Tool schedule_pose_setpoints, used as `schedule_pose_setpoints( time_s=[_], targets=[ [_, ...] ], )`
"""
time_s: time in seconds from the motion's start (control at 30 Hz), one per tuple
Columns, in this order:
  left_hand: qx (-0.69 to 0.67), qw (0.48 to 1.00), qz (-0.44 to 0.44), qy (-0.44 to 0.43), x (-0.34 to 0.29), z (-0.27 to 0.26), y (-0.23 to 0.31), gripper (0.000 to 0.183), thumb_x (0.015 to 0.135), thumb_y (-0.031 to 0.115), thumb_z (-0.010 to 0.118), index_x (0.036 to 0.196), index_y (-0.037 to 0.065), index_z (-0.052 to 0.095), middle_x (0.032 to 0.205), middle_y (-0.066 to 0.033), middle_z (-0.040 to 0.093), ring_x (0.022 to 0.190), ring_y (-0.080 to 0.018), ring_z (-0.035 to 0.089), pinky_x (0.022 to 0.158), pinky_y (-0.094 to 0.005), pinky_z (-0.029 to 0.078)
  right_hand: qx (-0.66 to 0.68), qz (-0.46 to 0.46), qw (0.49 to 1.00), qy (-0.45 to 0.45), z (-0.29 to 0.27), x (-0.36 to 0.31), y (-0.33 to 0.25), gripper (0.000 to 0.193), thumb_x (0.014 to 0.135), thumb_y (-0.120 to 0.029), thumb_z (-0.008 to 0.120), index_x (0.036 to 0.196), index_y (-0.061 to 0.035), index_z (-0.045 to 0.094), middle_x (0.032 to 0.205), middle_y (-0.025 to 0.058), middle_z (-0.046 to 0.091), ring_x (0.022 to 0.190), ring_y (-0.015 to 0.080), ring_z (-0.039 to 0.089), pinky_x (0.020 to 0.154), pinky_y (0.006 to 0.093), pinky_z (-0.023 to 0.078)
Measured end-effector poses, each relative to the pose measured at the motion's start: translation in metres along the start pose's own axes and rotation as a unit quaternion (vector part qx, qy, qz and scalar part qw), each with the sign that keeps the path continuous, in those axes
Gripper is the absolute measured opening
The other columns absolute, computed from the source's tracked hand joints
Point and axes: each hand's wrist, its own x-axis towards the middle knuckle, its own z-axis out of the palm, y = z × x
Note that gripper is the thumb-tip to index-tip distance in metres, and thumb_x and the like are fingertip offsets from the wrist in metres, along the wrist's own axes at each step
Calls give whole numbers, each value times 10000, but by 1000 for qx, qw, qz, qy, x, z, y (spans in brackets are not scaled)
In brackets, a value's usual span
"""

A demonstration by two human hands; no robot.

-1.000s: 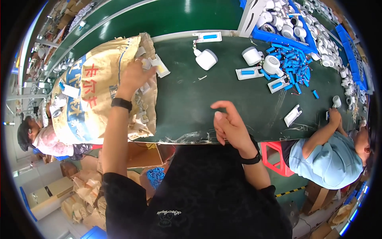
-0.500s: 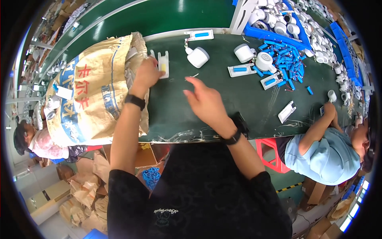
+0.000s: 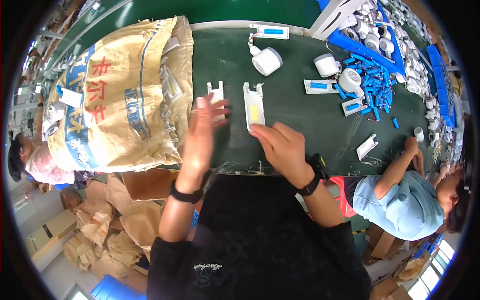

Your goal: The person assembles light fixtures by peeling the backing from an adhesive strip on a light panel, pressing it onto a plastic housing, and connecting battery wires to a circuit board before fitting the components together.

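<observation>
Pinching one white tray, with the left hand now clear of the sack

The white tray (image 3: pixel 254 107) with a yellow patch inside stands out over the dark table (image 3: pixel 295 117), its open end pointing away from the person. The right hand (image 3: pixel 286 150), open and empty half a second ago, now has thumb and forefinger closed on its near end; whether the tray is lifted or rests on the surface, I cannot tell. To its left is a second tray (image 3: pixel 217 91), partly hidden by the left hand (image 3: pixel 201 137). That hand was at the sack's mouth and has come back toward the body, blurred, fingers spread and apart; contact with the second tray is unclear. So two trays are now out beside the sack (image 3: pixel 115 105), one of them in hand, and the left appears to grip nothing.

More white pieces fill the sack's mouth. Beyond the held tray lies a white round head (image 3: pixel 266 61), wired to a tray with a blue battery (image 3: pixel 273 31). Farther right, a battery pile (image 3: pixel 377 85) spreads below a blue bin (image 3: pixel 369 52) of white parts, and a co-worker in a light blue top (image 3: pixel 407 205) sits at the table's edge.
</observation>
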Motion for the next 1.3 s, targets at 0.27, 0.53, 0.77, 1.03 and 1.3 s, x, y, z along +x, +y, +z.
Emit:
schedule_pose_setpoints(
  time_s=[0.27, 0.53, 0.77, 1.03, 1.3],
  targets=[
    [-230, 953, -135, -143, -5, 48, -2, 644, 1102, 517, 335, 1547, 54, 387, 1051, -61, 678, 829, -100, 523, 792, -266, 483, 99, 67, 993, 20, -19, -10, -35, 281, 773, -42, 825, 1044, -96, 774, 651, 44, 489, 525, 196, 499, 473, 330, 393],
    [-256, 948, -139, -132, -13, 52, 0, 572, 1111, 464, 344, 1541, 95, 426, 989, -63, 690, 798, -95, 489, 761, -253, 446, 0, -5, 1000, -4, -20, -4, -26, 299, 763, -33, 810, 1048, -116, 772, 674, 17, 401, 529, 164, 470, 460, 326, 387],
    [-228, 956, -144, -113, -19, 57, 1, 557, 1110, 460, 345, 1508, 93, 479, 1002, -68, 697, 773, -81, 464, 752, -248, 439, -25, -42, 999, -17, -21, -3, -28, 256, 754, -22, 797, 999, -82, 753, 683, 5, 408, 543, 148, 499, 463, 313, 416],
    [-233, 954, -153, -112, -28, 55, 2, 547, 1112, 449, 343, 1503, 93, 483, 1029, -79, 702, 756, -71, 471, 739, -247, 448, 26, -2, 1000, -3, -16, -9, -32, 235, 767, -16, 782, 987, -85, 737, 697, 20, 466, 541, 168, 525, 473, 317, 438],
    [-216, 960, -118, -130, -46, 55, 2, 557, 1114, 456, 334, 1505, 83, 470, 1054, -101, 702, 752, -78, 503, 723, -264, 469, -2, -25, 1000, 6, -29, -22, -51, 177, 783, -1, 767, 936, -75, 717, 703, 31, 489, 537, 193, 544, 480, 324, 448]
  ],
)
